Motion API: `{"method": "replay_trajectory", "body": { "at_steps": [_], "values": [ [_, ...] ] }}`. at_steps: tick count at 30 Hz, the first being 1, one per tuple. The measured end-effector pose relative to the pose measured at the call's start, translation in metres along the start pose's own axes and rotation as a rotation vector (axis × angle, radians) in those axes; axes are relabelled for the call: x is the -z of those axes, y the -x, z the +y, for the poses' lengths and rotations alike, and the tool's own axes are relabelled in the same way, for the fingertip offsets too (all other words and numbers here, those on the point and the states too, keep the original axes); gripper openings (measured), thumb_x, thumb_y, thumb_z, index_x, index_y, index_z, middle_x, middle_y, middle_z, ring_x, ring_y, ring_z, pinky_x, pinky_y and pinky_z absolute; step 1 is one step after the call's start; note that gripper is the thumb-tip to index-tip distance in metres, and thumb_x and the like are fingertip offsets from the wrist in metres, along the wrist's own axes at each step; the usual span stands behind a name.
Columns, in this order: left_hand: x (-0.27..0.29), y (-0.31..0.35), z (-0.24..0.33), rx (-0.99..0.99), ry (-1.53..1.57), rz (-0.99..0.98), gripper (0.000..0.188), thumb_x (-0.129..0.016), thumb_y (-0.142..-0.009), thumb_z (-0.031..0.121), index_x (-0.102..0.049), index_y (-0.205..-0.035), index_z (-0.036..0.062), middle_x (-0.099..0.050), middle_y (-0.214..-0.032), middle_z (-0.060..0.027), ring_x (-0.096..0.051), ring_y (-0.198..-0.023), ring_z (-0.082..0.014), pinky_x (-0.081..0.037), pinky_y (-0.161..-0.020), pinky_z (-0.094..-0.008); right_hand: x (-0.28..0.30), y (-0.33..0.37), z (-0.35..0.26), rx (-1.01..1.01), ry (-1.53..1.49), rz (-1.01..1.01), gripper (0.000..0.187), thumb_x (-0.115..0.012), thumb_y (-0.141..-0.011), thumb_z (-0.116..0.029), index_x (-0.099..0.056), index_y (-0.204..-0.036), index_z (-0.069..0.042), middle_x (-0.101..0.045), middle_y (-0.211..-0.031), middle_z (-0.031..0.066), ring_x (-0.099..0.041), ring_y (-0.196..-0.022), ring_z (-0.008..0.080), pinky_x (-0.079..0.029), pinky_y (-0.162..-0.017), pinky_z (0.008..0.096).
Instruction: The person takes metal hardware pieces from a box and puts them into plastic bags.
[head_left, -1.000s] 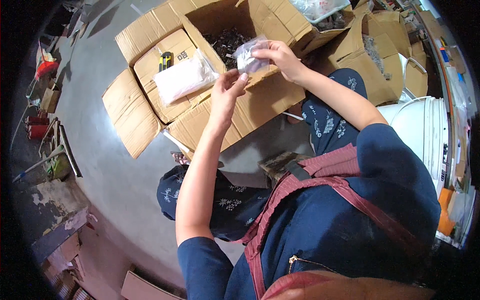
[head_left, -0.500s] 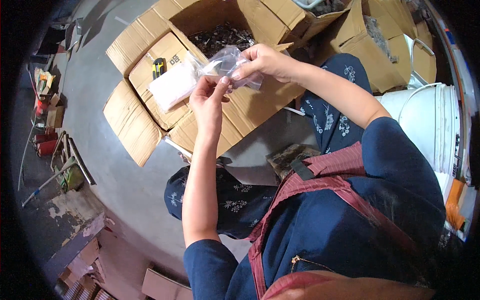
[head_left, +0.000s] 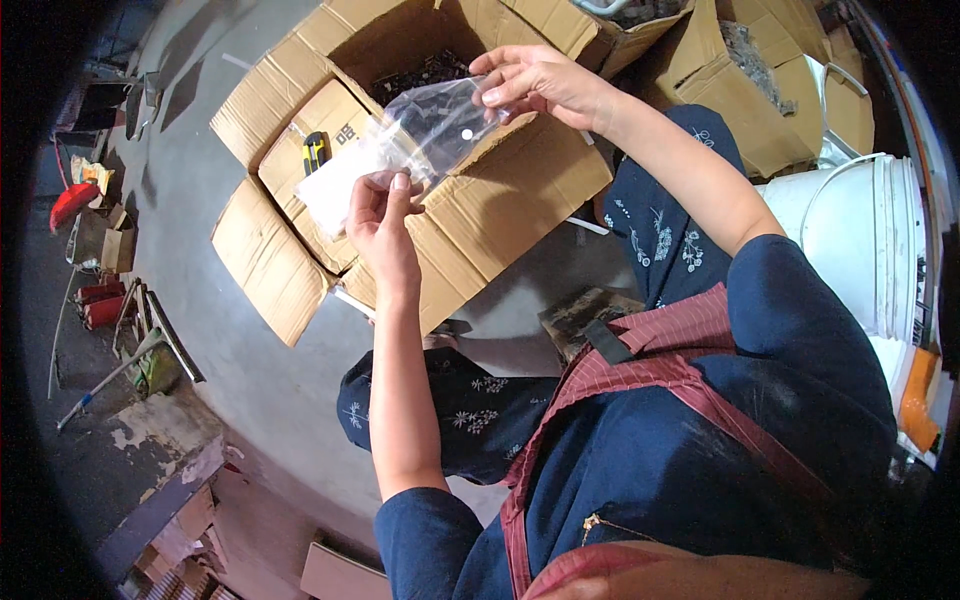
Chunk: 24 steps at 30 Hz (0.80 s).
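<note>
Note clear bag (head_left: 437,112) (probably light, limp, slippery) above cardboard box (head_left: 500,225), pinched at opposite ends by fingers of left hand (head_left: 384,228) and right hand (head_left: 553,86); grasp along edges.

A bold dark printed character (head_left: 345,135) marks a cardboard panel (head_left: 338,106); small dark markings (head_left: 918,325) on a white bucket (head_left: 845,240) cannot be read.

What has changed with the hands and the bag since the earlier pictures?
The left hand moved leftward, away from the right hand, spreading the bunched clear bag between them. The yellow-black knife and white packet stayed put.
</note>
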<state>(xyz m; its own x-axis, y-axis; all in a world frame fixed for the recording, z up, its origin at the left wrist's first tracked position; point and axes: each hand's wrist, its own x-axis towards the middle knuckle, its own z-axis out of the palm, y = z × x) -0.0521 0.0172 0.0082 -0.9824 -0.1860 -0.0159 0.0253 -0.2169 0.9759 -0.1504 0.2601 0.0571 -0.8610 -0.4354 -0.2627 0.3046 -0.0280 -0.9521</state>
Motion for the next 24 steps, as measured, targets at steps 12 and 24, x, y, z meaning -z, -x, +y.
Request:
{"method": "replay_trajectory", "body": {
  "at_steps": [12, 24],
  "values": [
    [0.017, 0.008, 0.000, 0.017, -0.053, 0.026, 0.009, -0.064, -0.091, 0.010, -0.061, -0.088, 0.0026, -0.063, -0.083, -0.0033, -0.061, -0.076, -0.0097, -0.048, -0.066, -0.0232, -0.001, -0.002, 0.006, -0.274, -0.051, -0.494, 0.045, -0.066, -0.074, -0.004, -0.061, -0.118, 0.004, -0.066, -0.092, 0.0045, -0.061, -0.076, 0.0097, -0.051, -0.071, 0.0224],
    [0.021, 0.012, -0.001, 0.005, -0.069, -0.004, 0.004, -0.059, -0.086, 0.003, -0.057, -0.083, 0.0014, -0.066, -0.094, -0.0085, -0.060, -0.079, -0.0124, -0.052, -0.066, -0.0263, -0.025, 0.001, 0.010, -0.091, 0.005, -0.148, 0.012, -0.069, -0.085, -0.016, -0.064, -0.093, -0.008, -0.063, -0.083, -0.0004, -0.060, -0.073, 0.0069, -0.048, -0.067, 0.0208]
  ]
}}
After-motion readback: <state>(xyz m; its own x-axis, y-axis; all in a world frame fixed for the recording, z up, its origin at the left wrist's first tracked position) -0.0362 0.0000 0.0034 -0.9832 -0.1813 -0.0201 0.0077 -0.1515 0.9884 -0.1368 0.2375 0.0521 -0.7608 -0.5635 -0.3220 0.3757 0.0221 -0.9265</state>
